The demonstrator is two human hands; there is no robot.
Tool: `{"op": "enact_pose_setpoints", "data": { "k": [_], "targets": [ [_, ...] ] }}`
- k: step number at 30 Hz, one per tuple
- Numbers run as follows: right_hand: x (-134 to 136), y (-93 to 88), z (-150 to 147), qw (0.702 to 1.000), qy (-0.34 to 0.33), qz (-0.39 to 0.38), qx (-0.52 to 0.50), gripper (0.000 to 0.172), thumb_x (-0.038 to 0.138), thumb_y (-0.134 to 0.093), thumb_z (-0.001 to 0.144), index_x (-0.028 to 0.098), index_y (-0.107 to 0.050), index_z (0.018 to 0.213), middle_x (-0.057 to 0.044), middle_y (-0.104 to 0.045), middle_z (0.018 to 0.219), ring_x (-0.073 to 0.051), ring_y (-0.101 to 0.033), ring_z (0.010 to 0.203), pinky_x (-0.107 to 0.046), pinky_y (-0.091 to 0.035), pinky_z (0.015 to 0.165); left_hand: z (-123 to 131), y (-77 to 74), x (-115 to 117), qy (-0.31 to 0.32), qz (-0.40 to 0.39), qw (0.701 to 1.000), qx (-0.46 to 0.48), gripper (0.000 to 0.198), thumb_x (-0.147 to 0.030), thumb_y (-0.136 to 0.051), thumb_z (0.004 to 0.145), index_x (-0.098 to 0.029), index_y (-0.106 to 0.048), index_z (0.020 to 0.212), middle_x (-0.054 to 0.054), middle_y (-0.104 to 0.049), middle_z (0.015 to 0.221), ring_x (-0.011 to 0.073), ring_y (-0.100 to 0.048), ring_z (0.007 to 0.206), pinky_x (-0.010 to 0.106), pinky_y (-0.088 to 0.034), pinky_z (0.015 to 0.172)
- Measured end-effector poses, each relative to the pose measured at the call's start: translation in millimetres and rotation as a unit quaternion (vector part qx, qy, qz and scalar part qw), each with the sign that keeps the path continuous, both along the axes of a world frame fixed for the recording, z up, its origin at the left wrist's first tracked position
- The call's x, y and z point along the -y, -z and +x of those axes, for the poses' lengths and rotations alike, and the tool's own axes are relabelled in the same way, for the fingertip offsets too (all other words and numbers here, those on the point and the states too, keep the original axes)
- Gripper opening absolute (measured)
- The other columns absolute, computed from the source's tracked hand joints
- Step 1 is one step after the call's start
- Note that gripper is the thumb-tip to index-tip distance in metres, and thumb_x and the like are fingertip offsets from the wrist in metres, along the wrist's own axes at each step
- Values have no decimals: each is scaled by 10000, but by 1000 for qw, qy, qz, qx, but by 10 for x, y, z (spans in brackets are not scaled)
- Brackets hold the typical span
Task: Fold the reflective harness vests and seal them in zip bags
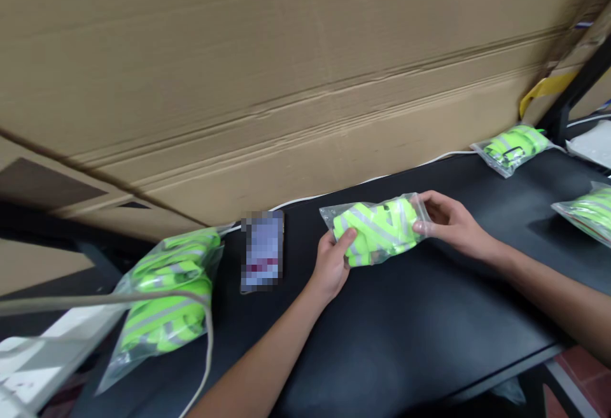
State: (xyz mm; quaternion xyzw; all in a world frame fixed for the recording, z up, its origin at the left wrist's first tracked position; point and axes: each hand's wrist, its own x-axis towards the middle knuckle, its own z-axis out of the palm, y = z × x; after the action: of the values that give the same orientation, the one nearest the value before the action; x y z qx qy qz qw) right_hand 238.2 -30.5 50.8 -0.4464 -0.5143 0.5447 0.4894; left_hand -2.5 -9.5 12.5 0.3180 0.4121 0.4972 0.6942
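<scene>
A clear plastic bag [377,227] with a folded neon-green reflective strap inside lies on the black table [405,335] at the centre. My left hand [331,265] grips its left end, thumb on top. My right hand [446,224] pinches the bag's right end, where the opening is. Both hands are closed on the same bag.
Several more filled bags lie around: a stack at the left [167,297], one at the back right [513,146], one at the right edge [589,211]. A phone [262,249] lies left of my hands. A cardboard wall [286,74] stands behind. White cable [200,354] and power strip [42,354] at lower left.
</scene>
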Motion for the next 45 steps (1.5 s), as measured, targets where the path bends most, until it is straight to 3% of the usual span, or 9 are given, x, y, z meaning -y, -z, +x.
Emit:
{"op": "enact_pose_setpoints", "data": {
  "k": [3, 9, 16, 20, 25, 32, 38, 41, 45],
  "targets": [
    [-8, -27, 10, 999, -3, -41, 25, 447, 365, -913, 658, 196, -687, 1004, -66, -742, 1016, -218, -708, 926, -390, -588, 884, -12, 16, 0, -4, -4, 1000, -8, 579, -477, -952, 532, -124, -705, 919, 62, -764, 773, 248, -752, 687, 347, -642, 611],
    [-23, -51, 49, 981, -125, -143, 49, 440, 460, -889, 671, 125, -775, 933, -95, -777, 906, -221, -727, 817, -373, -607, 802, -5, 63, 3, -11, 43, 998, -36, 566, -496, -930, 573, -118, -694, 921, 61, -764, 769, 232, -747, 663, 321, -634, 610],
    [-43, 94, -6, 995, -56, -81, -35, 490, 332, -919, 632, 191, -748, 1069, -40, -768, 929, -189, -716, 837, -346, -592, 813, 28, 36, 22, 79, 105, 988, -80, 438, -482, -796, 771, -153, -578, 964, 46, -725, 708, 244, -698, 481, 289, -517, 312],
    [-31, 143, -44, 993, -42, -103, -40, 475, 345, -912, 631, 187, -727, 1039, -30, -740, 902, -176, -686, 808, -320, -566, 778, 41, -11, 36, 103, 84, 986, -101, 495, -526, -780, 775, -151, -545, 997, 20, -681, 575, 219, -654, 399, 237, -455, 267],
    [27, 83, -94, 991, -22, -127, 27, 484, 423, -913, 612, 170, -673, 948, 2, -634, 782, -105, -517, 624, -226, -403, 509, 31, -8, 36, 104, 84, 984, -115, 497, -562, -768, 779, -162, -531, 953, -20, -621, 488, 176, -600, 336, 192, -396, 244],
    [43, 90, -177, 980, 34, -173, -87, 505, 393, -915, 607, 181, -644, 977, -7, -614, 828, -98, -500, 652, -215, -341, 487, 40, -16, 23, 133, 83, 982, -109, 524, -596, -754, 781, -155, -531, 957, -17, -617, 484, 160, -594, 340, 186, -414, 265],
    [-45, 75, -99, 980, 28, -158, -121, 493, 309, -919, 582, 170, -659, 976, -54, -696, 894, -185, -632, 792, -323, -526, 743, 1, 1, -17, 91, 63, 987, -114, 553, -653, -721, 774, -150, -580, 955, -27, -608, 508, 155, -580, 320, 179, -364, 234],
    [-72, 45, -39, 983, 6, -148, -113, 474, 326, -905, 618, 178, -646, 986, -84, -715, 1007, -231, -665, 925, -383, -518, 914, -17, -4, -41, 67, 60, 987, -133, 499, -606, -736, 785, -143, -609, 922, -47, -553, 448, 151, -558, 303, 175, -352, 231],
    [-61, 66, 15, 987, -8, -135, -83, 476, 372, -891, 662, 201, -609, 1005, -76, -697, 1067, -219, -660, 969, -381, -509, 947, -17, -36, -35, 63, 67, 986, -137, 463, -561, -759, 788, -132, -635, 913, -23, -590, 483, 159, -579, 335, 211, -425, 261]
  ]
}}
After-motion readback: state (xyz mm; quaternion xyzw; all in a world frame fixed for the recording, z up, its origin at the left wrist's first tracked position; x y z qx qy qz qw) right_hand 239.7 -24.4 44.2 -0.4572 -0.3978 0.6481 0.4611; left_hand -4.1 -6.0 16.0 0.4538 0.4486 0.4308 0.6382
